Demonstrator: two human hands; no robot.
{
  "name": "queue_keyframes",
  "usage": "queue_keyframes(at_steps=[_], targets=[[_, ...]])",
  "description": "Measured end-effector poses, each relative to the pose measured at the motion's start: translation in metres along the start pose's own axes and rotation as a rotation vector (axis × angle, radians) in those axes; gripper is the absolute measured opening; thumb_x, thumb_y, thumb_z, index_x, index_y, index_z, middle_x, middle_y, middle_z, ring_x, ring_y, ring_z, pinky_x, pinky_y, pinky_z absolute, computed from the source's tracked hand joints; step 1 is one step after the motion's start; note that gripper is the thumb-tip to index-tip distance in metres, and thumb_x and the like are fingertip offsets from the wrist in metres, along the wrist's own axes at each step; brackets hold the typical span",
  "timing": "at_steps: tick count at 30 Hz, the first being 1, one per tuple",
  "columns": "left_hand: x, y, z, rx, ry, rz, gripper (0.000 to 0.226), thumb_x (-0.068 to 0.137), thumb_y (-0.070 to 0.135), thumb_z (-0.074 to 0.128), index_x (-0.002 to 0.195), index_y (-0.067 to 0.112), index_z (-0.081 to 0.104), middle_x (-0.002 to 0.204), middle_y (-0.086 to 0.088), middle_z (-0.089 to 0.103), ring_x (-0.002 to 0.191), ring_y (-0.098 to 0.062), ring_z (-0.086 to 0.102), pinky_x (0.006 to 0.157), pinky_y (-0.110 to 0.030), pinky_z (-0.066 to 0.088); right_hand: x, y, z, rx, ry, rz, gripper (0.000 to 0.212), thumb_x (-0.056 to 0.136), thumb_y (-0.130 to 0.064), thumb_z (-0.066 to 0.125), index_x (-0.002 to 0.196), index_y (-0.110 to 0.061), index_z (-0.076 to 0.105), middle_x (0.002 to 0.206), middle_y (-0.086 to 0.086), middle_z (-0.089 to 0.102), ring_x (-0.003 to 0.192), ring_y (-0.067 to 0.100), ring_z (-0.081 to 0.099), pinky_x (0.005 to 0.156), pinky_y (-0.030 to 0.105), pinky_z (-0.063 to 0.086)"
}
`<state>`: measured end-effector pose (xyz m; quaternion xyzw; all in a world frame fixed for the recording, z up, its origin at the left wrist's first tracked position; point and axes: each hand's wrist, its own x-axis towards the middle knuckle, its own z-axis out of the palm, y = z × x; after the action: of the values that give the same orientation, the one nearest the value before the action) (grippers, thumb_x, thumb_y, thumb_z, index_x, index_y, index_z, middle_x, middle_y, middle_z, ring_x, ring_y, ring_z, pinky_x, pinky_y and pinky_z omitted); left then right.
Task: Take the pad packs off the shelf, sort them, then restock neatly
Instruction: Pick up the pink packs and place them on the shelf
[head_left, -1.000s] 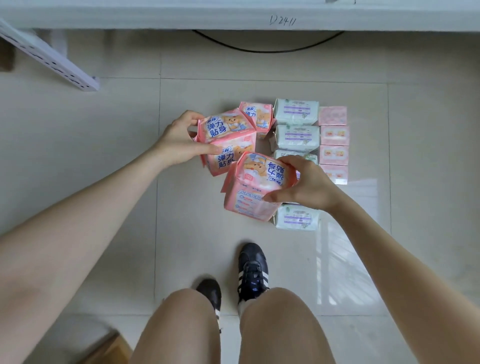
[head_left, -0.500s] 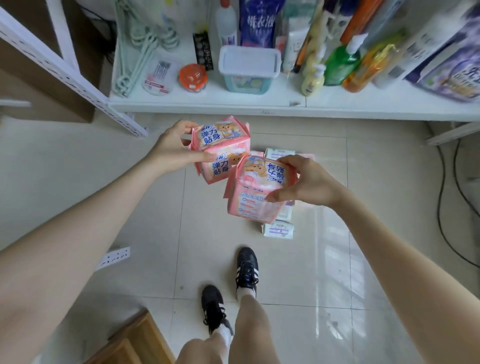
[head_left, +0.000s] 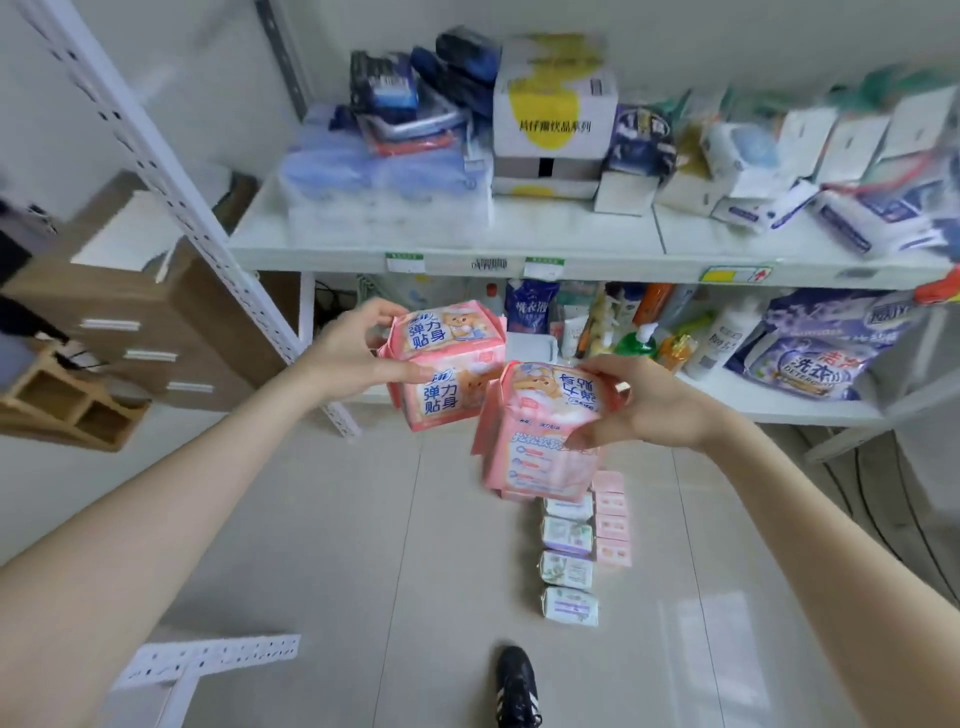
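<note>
In front of the shelf, at about the height of its lower board, both hands carry pink pad packs in the air. The left hand grips two stacked pink packs, its fingers curled over the top edge and the thumb pressed across the printed front. The right hand pinches a pink bundle from the side, fingers over its top face and thumb underneath (whether it is one pack or two I cannot tell).

The relation that matters is up and ahead. The middle board lies above and beyond both hands, with a bare strip along its front edge, and the left hand looks the nearer to it. The left stack sits with its long side across, print upright. The right bundle hangs with its long axis pointing down, print inverted, so it probably needs a turn before it is set down.

The packs are soft, glossy film pillows with crimped ends. They will likely dent under the grip. On the floor wait a column of pale green-white packs and, touching it, a column of small pink packs.
</note>
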<state>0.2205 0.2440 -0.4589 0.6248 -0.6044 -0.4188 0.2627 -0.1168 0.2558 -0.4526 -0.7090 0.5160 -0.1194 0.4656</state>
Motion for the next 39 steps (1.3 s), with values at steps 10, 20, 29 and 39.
queue_keyframes(at_steps=[10,20,29,39], targets=[[-0.072,0.108,-0.123,0.055,0.134,0.21,0.068,0.063,0.03,0.09,0.12,0.027,0.053,0.118,0.012,0.062,0.107,-0.007,0.061,0.087,-0.032,0.053,-0.067,-0.149,-0.059,-0.091,0.11,-0.181,0.06,0.061,-0.025,0.092,0.112,-0.019,0.062,0.097,0.002,0.07,0.078,0.015,0.068,0.064,0.03,0.057],[-0.14,0.22,-0.215,0.06,0.219,0.439,0.066,0.049,0.044,0.087,0.108,0.032,0.058,0.1,0.019,0.071,0.096,0.002,0.067,0.072,-0.018,0.056,-0.116,-0.272,-0.119,-0.136,0.252,-0.374,0.06,0.046,-0.039,0.088,0.101,-0.025,0.069,0.087,-0.01,0.072,0.077,0.007,0.067,0.063,0.017,0.049],[-0.153,0.287,-0.288,0.061,0.308,0.576,0.077,0.042,0.05,0.088,0.109,0.028,0.059,0.113,0.003,0.07,0.1,-0.012,0.069,0.089,-0.037,0.055,-0.121,-0.354,-0.161,-0.182,0.372,-0.489,0.062,0.042,-0.044,0.085,0.099,-0.027,0.07,0.092,-0.005,0.074,0.085,0.012,0.068,0.078,0.027,0.052],[-0.104,0.319,-0.334,0.035,0.374,0.624,0.081,0.039,0.058,0.091,0.109,0.029,0.061,0.113,0.002,0.07,0.104,-0.014,0.068,0.094,-0.043,0.054,-0.068,-0.395,-0.22,-0.17,0.466,-0.555,0.076,0.035,-0.048,0.082,0.103,-0.017,0.069,0.094,0.001,0.074,0.082,0.012,0.069,0.068,0.02,0.05]])
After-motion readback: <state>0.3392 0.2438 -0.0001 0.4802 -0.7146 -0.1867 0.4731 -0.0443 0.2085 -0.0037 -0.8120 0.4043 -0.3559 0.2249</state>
